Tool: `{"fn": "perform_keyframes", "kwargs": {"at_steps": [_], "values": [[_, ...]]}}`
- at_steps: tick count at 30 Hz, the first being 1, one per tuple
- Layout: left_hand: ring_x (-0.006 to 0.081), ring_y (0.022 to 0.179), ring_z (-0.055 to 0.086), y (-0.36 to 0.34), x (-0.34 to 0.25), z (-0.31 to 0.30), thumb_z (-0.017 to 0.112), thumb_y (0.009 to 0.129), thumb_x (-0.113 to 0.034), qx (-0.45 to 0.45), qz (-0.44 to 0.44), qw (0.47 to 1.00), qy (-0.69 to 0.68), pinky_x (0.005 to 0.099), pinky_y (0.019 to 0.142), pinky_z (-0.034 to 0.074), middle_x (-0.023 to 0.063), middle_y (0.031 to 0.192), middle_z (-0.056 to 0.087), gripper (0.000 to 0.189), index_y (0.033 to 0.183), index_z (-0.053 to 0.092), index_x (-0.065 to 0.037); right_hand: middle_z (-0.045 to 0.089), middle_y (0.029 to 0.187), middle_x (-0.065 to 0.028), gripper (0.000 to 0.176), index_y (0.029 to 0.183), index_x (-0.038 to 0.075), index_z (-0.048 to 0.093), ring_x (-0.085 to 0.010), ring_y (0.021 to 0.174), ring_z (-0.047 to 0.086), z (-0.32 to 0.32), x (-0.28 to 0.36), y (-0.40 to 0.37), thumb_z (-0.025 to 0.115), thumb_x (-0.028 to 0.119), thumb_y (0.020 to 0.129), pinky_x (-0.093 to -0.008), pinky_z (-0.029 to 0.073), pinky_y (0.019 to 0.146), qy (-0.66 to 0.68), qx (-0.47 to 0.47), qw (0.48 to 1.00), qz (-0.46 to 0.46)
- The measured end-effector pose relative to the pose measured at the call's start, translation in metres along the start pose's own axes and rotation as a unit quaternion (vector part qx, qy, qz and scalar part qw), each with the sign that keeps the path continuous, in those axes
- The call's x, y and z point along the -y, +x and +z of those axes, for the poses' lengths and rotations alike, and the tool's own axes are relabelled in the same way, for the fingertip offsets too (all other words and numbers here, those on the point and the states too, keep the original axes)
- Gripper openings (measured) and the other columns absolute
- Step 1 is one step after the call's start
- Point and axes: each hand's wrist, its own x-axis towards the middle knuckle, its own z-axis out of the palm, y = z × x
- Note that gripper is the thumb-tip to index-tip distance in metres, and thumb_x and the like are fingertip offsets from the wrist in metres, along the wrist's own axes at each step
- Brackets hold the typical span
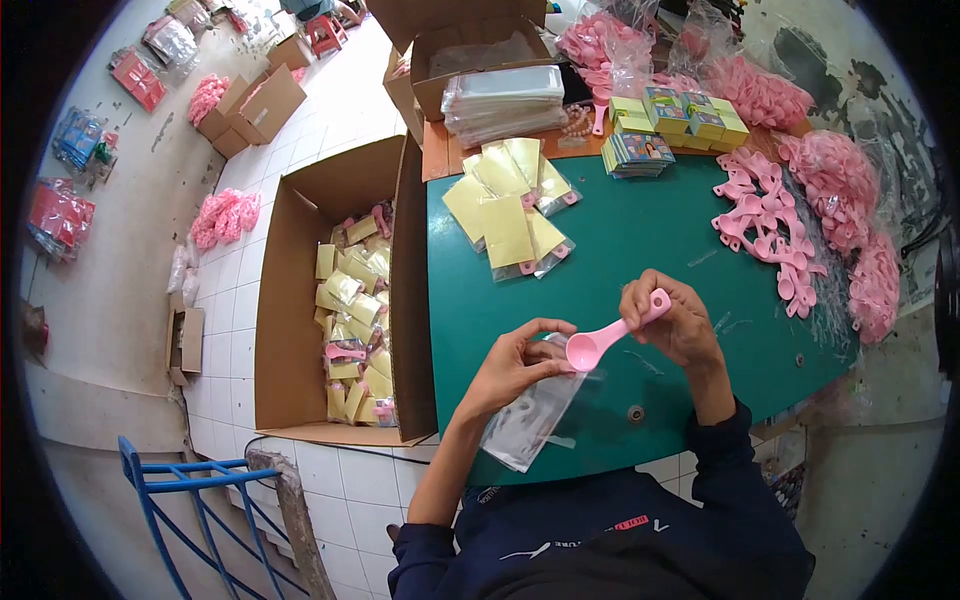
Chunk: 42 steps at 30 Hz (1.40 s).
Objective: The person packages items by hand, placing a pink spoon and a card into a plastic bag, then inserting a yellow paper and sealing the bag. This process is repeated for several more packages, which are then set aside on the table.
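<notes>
Near the front of the green table, my right hand pinches the handle of a pink spoon, whose bowl points left. My left hand is closed on clear plastic bags, its fingertips beside the spoon's bowl. The bags hang toward the table's front edge. Beyond my hands lie packed bags with yellow cards. Loose pink spoons form a pile to the right.
An open cardboard box holding packed bags stands left of the table. Card stacks and a pile of clear bags are at the back. Bundled pink spoons line the right side. A blue metal rack stands lower left.
</notes>
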Motion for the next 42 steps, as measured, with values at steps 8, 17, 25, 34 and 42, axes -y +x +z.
{"fn": "perform_keyframes", "kwargs": {"at_steps": [8,17,25,34,42], "values": [[0.0095,0.081,0.062,0.001,-0.004,0.007,0.066,0.082,-0.003,0.0,-0.016,1.0,0.002,0.0232,0.076,0.049,0.0086,0.088,0.068,0.043,0.122,0.051,-0.001,0.053,0.083,-0.0071,0.022,0.089,0.005,0.049,-0.0112,0.072,0.047,-0.001,-0.003,-0.001,0.043,0.025,0.096,-0.0217,0.039,0.059,0.005,0.05,0.998,0.029],[0.012,0.088,0.062,0.01,0.001,0.019,0.055,0.092,-0.016,-0.053,0.023,0.996,0.068,0.0245,0.08,0.049,0.0108,0.093,0.067,0.032,0.119,0.053,0.0,0.054,0.082,-0.0059,0.016,0.086,0.006,0.049,-0.0112,0.074,0.049,0.006,-0.012,0.0,0.042,0.019,0.093,-0.0211,0.039,0.059,-0.017,0.059,0.993,0.101],[0.0124,0.087,0.061,0.001,0.003,-0.003,0.039,0.099,-0.026,0.088,-0.007,0.995,0.048,0.0264,0.082,0.048,0.0071,0.093,0.065,0.037,0.111,0.06,0.003,0.054,0.095,-0.0093,0.015,0.082,0.005,0.053,-0.0125,0.078,0.051,-0.001,-0.005,0.008,0.046,0.015,0.09,-0.0212,0.041,0.063,-0.059,0.066,0.993,0.073],[0.0193,0.104,0.059,-0.001,-0.025,0.009,0.041,0.097,-0.017,0.054,0.16,0.985,0.035,0.0308,0.093,0.043,0.0127,0.108,0.064,0.031,0.112,0.059,0.003,0.065,0.101,-0.0138,0.034,0.108,0.003,0.061,-0.0237,0.085,0.062,-0.151,0.041,0.133,0.056,0.027,0.085,-0.0362,0.05,0.071,-0.613,-0.122,0.78,0.002],[0.0271,0.1,0.062,-0.015,-0.023,0.0,0.042,0.097,-0.026,0.015,0.244,0.967,-0.065,0.0376,0.088,0.047,0.0199,0.102,0.065,0.034,0.105,0.06,0.002,0.059,0.11,-0.0158,0.034,0.095,0.006,0.068,-0.0397,0.096,0.056,-0.229,0.011,0.152,0.057,0.035,0.08,-0.0563,0.04,0.08,-0.798,-0.431,0.413,0.09]]}}
